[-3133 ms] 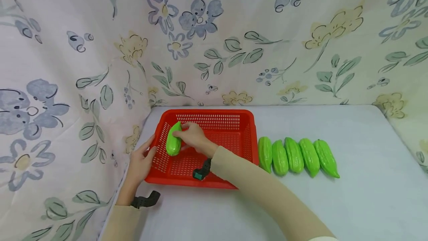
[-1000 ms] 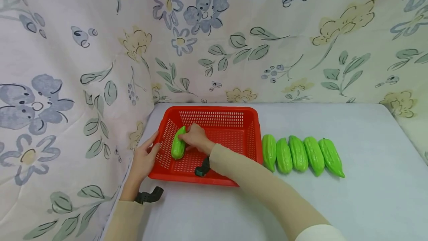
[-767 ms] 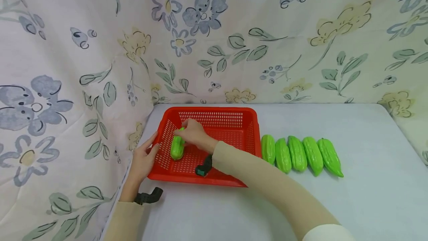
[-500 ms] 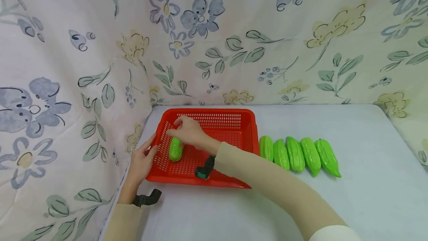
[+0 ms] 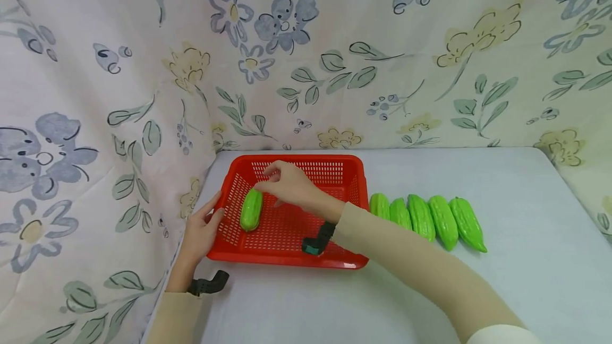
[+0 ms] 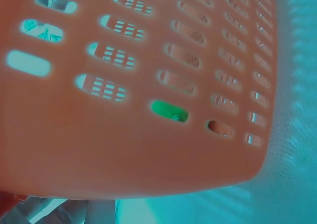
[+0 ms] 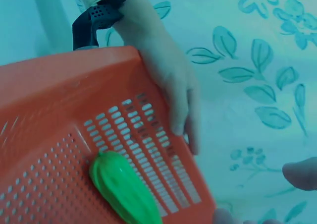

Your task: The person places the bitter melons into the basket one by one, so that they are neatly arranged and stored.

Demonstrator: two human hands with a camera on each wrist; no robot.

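One gourd [image 5: 251, 209] lies at the left of the red basket [image 5: 356, 173], right hand [image 5: 287, 183] open just above it, left hand [image 5: 201, 232] flat against the basket's left wall; five gourds [image 5: 425, 220] wait on the table [image 5: 526, 280] to the right.

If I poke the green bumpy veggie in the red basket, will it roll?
The green gourd looks rounded and long, so it might rock or roll sideways. Its ridges and the red basket with its holed floor probably slow it. It looks glossy, maybe plastic, likely light and stiff.

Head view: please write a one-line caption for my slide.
Right hand open above a green bitter gourd in the red basket; left hand steadies its side.
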